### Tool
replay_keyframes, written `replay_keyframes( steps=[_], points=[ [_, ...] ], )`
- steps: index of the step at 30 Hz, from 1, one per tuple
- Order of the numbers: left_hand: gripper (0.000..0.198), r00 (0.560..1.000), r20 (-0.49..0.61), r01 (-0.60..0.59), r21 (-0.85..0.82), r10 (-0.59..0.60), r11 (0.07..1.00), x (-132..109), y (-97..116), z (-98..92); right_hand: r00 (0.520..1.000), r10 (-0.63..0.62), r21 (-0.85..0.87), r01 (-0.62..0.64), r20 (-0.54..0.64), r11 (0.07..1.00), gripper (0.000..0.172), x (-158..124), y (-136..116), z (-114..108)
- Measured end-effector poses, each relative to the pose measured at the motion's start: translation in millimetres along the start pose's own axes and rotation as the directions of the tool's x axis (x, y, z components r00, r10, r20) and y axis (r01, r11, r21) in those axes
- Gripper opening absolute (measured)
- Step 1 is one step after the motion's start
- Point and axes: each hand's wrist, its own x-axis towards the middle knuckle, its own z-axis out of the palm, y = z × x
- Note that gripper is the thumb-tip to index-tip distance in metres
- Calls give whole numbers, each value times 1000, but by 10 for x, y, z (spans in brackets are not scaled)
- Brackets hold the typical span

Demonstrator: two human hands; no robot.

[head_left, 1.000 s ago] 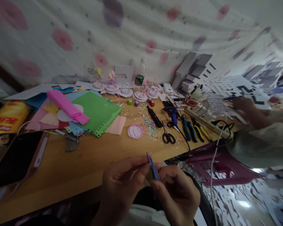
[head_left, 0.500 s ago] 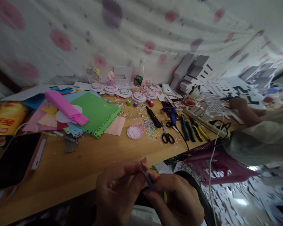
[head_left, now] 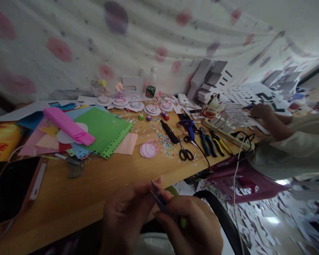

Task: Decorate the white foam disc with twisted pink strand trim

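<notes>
Close to my body, past the table's front edge, my right hand [head_left: 192,219] pinches a small folded piece of blue-purple paper [head_left: 161,205] between thumb and fingers. Its two pointed ends stand slightly apart at the upper left. My left hand [head_left: 127,209] is closed around the paper's other side, with the fingertips against it; their exact hold is partly hidden. A yellow-green bit [head_left: 183,222] shows beneath my right fingers, too small to name. On the table ahead lies a white paper disc with pink loops [head_left: 149,148], and scissors [head_left: 186,154] rest to its right.
Coloured paper sheets [head_left: 106,127] and a phone [head_left: 13,187] are on the left. A glue gun [head_left: 188,128], pliers [head_left: 208,144] and a power strip [head_left: 228,134] lie on the right. Decorated discs [head_left: 135,105] line the back. Another person's hand [head_left: 260,110] works at far right.
The folded paper's pointed ends have parted a little, and both hands sit slightly further left in view. The whole scene has shifted left as the camera turned.
</notes>
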Motion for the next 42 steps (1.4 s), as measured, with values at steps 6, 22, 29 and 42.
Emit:
replay_keyframes(
  steps=[6, 22, 29, 42],
  points=[
    [28, 998, -62, 13, 21, -11, 1000, -16, -33, 1, 997, -60, -60, 63, 53, 996, 5, -98, 82, -26],
    [19, 993, 111, -40, 21, 38, 999, 100, -46, -116, 989, -15, 51, 7, 149, 999, 18, 19, 18, -36],
    [11, 980, 66, -176, -138, 186, 975, 323, 66, -155, 979, 60, 179, -95, 194, 979, 20, 79, 38, -14],
    [22, 947, 274, -194, 79, 166, 978, 385, -184, 11, 849, 444, 538, -526, 288, 658, 26, 6, 168, -53]
  ],
)
